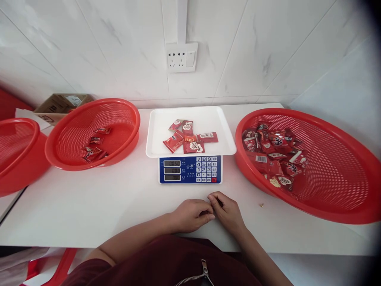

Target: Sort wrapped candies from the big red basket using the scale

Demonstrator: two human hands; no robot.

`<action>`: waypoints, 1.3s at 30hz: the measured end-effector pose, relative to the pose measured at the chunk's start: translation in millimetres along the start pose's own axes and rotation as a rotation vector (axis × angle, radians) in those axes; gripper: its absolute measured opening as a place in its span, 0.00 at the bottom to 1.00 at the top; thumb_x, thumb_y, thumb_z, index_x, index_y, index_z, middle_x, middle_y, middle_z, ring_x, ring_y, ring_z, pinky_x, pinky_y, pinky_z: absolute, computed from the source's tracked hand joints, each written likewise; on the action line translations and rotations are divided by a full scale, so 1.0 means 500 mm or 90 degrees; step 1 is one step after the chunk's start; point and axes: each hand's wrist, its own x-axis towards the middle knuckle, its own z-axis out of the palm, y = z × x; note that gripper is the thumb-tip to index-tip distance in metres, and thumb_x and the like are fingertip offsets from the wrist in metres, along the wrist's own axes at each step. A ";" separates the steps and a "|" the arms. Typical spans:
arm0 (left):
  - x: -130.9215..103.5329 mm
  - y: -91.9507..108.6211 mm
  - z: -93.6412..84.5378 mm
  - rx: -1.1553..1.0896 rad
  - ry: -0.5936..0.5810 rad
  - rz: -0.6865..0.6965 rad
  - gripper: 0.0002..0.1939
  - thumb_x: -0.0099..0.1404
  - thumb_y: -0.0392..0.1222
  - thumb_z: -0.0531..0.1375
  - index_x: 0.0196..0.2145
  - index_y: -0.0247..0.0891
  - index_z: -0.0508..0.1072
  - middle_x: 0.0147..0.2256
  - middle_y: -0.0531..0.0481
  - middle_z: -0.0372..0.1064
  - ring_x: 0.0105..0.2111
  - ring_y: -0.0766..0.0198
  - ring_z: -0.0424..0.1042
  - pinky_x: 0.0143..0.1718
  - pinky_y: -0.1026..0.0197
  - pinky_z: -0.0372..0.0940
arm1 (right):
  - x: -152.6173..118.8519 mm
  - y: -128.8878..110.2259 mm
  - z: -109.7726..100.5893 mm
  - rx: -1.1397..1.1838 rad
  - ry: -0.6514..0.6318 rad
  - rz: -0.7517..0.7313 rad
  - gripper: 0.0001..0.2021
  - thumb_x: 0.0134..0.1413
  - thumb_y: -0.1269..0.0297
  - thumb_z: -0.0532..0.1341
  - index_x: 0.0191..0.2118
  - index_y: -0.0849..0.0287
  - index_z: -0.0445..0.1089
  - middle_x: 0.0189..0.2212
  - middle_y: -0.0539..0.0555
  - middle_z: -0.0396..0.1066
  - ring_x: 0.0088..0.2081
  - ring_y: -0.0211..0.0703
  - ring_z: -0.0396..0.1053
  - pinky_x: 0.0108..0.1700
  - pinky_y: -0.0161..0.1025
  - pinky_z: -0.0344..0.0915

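Observation:
Both hands rest near the table's front edge, below the scale, with their fingertips close together. My left hand [192, 215] is loosely curled, thumb near the fingers, and nothing shows in it. Beside it, my right hand [228, 212] is curled too, with nothing visible in its grip. In front of them stands a digital scale [190, 170] with a blue keypad panel; its top display seems to read 0.050. On the scale's white tray [160, 137] lie several red snack packets [194, 147], some overlapping, well apart from both hands.
A large red basket [333, 174] at right holds a heap of red packets [278, 143]. The left red basket [122, 119] holds several. Another red basket [20, 159] stands far left, a cardboard box [53, 107] behind. A tiny scrap [261, 205] lies on the white table [119, 206].

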 end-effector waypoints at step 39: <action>0.263 0.085 -0.300 0.538 0.124 -0.075 0.15 0.59 0.42 0.55 0.43 0.41 0.72 0.41 0.47 0.71 0.45 0.52 0.64 0.44 0.55 0.61 | -0.015 -0.001 -0.013 0.085 -0.055 -0.071 0.10 0.56 0.63 0.50 0.29 0.57 0.67 0.28 0.51 0.70 0.30 0.41 0.66 0.34 0.35 0.61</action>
